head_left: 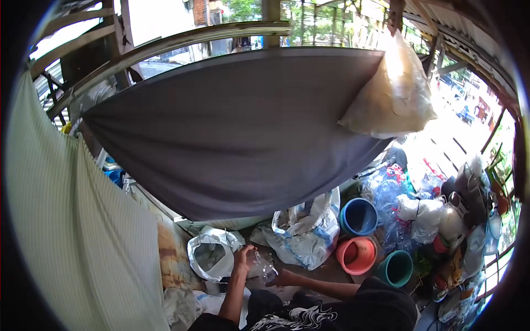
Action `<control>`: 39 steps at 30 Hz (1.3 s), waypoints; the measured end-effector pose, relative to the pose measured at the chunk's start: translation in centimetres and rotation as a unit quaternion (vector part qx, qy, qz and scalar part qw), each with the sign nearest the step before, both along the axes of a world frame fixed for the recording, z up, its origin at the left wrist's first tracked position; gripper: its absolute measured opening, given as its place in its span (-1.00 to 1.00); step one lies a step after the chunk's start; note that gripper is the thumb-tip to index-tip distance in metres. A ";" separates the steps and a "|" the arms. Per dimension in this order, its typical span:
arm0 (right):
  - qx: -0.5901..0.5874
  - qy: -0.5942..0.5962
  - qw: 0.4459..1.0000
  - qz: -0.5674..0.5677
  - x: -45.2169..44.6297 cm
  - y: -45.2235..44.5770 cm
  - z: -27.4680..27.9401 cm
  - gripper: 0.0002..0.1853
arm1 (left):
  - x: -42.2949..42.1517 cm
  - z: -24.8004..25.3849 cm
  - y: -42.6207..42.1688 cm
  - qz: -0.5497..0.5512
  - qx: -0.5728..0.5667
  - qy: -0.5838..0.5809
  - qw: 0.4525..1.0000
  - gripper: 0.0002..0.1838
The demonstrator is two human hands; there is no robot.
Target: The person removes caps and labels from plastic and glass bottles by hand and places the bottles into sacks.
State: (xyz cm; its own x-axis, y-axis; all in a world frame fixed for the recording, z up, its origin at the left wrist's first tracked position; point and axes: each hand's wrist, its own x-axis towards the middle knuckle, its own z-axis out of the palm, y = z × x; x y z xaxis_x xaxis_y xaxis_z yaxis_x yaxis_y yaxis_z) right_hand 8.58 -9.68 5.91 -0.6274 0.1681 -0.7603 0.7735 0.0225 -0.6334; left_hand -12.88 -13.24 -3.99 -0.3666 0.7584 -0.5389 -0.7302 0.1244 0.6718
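Low in front of me, a clear, shiny plastic bottle is between my two hands; its outline is partly lost in glare. My left hand is closed around its upper left end. At the lower right end, my right hand is closed on the bottle too, with its fingers partly hidden. Just left of my left hand stands an open white sack with pale, see-through items inside. Beyond my hands, a larger white woven sack slumps with its mouth open.
Blue, red and green buckets stand to the right. Behind them lie piled bags of clear plastic. A dark cloth hangs ahead, with a full bag hanging at its right. A striped curtain hangs at left.
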 end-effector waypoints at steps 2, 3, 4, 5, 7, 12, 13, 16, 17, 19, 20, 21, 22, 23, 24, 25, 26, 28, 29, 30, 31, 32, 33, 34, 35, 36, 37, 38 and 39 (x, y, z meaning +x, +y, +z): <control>0.211 0.116 0.971 -0.016 3.4 -0.2 -3.1 -0.36 | 3.4 1.5 0.8 0.008 -0.056 0.050 0.997 -0.86; 0.213 0.117 0.970 -0.022 4.8 -0.3 -4.4 -0.36 | 4.6 0.0 1.5 0.013 -0.085 0.096 0.992 -0.87; 0.241 0.121 0.960 -0.069 6.2 -0.7 -5.8 -0.29 | 6.2 0.6 1.7 0.020 -0.116 0.142 0.983 -0.87; 0.268 0.123 0.949 -0.116 7.4 -1.4 -7.2 -0.21 | 8.0 1.1 1.9 0.038 -0.113 0.171 0.978 -0.82; 0.300 0.083 0.939 -0.144 9.2 -2.5 -10.2 -0.20 | 11.1 -1.8 3.0 0.058 -0.152 0.319 0.934 -0.79; 0.335 0.030 0.918 -0.211 13.1 -4.0 -19.6 -0.13 | 19.5 -1.3 4.0 0.079 -0.252 0.528 0.807 -0.63; 0.347 0.100 0.914 -0.184 13.8 -3.6 -20.3 -0.14 | 19.9 0.2 4.0 0.067 -0.213 0.489 0.843 -0.62; 0.238 0.167 0.947 -0.138 17.7 0.1 -14.2 -0.12 | 18.5 0.4 4.7 -0.032 -0.072 0.255 0.964 -0.83; 0.100 0.168 0.974 -0.111 18.8 0.8 -10.0 -0.09 | 17.7 -0.1 4.9 -0.030 -0.075 0.254 0.964 -0.83; -0.058 0.201 0.968 -0.136 20.9 2.3 -5.4 -0.06 | 16.6 -0.5 6.0 -0.082 0.106 0.105 0.985 -0.86; -0.213 0.229 0.936 -0.161 22.0 2.9 -4.6 -0.02 | 16.9 1.5 6.3 -0.081 0.107 0.105 0.985 -0.86; -0.340 0.283 0.871 -0.213 22.6 3.7 -9.2 -0.08 | 17.8 5.8 6.3 -0.068 0.134 0.005 0.989 -0.89; -0.338 0.284 0.872 -0.211 22.3 3.9 -9.0 -0.08 | 18.1 8.4 6.8 -0.055 0.161 -0.096 0.981 -0.91; -0.317 0.276 0.876 -0.235 21.9 4.0 -8.5 -0.09 | 17.9 8.8 7.5 -0.085 0.195 -0.092 0.973 -0.84; -0.297 0.269 0.879 -0.259 21.2 3.9 -7.1 -0.10 | 18.0 9.8 8.3 -0.086 0.196 -0.092 0.972 -0.84; -0.399 0.396 0.812 -0.159 19.8 3.9 -4.4 -0.10 | 18.4 11.0 9.1 -0.108 0.197 -0.082 0.971 -0.81; -0.399 0.395 0.811 -0.161 18.4 3.8 -4.5 -0.10 | 18.5 11.8 9.4 -0.130 0.197 -0.072 0.969 -0.78; -0.483 0.455 0.742 -0.096 15.6 3.9 -4.4 -0.07 | 17.6 12.9 9.8 -0.193 0.268 -0.081 0.940 -0.59; -0.479 0.457 0.744 -0.098 14.1 3.7 -4.0 -0.07 | 17.8 15.0 9.7 -0.211 0.340 -0.173 0.900 -0.48; -0.531 0.466 0.701 -0.096 12.7 3.2 -2.8 -0.02 | 17.9 16.7 10.1 -0.229 0.408 -0.265 0.844 -0.36; -0.580 0.475 0.655 -0.095 11.5 2.7 -1.4 0.04 | 17.0 15.1 10.8 -0.255 0.464 -0.384 0.756 -0.12; -0.626 0.483 0.605 -0.093 10.5 2.2 -0.4 0.10 | 17.4 15.5 11.2 -0.264 0.464 -0.390 0.750 -0.12; -0.618 0.490 0.607 -0.099 9.5 1.6 0.4 0.10 | 18.1 16.4 11.2 -0.273 0.487 -0.445 0.700 -0.06; -0.666 0.514 0.531 -0.101 8.2 1.1 0.8 0.04 | 18.3 17.0 11.5 -0.281 0.507 -0.496 0.647 0.00; -0.708 0.533 0.452 -0.100 7.2 1.2 0.7 -0.01 | 18.1 16.8 11.9 -0.285 0.520 -0.505 0.626 0.03; -0.699 0.542 0.456 -0.101 6.6 1.5 -1.1 -0.01 | 18.1 17.1 12.4 -0.297 0.518 -0.510 0.620 0.03; -0.676 0.562 0.463 -0.111 6.2 1.8 -4.1 0.04 | 18.1 17.5 12.7 -0.292 0.564 -0.510 0.580 -0.05; -0.695 0.566 0.427 -0.118 5.6 2.5 -4.8 -0.03 | 18.3 17.9 12.9 -0.282 0.608 -0.511 0.537 -0.12; -0.713 0.569 0.390 -0.123 5.1 3.1 -5.4 -0.10 | 18.1 18.1 12.9 -0.261 0.608 -0.521 0.539 -0.23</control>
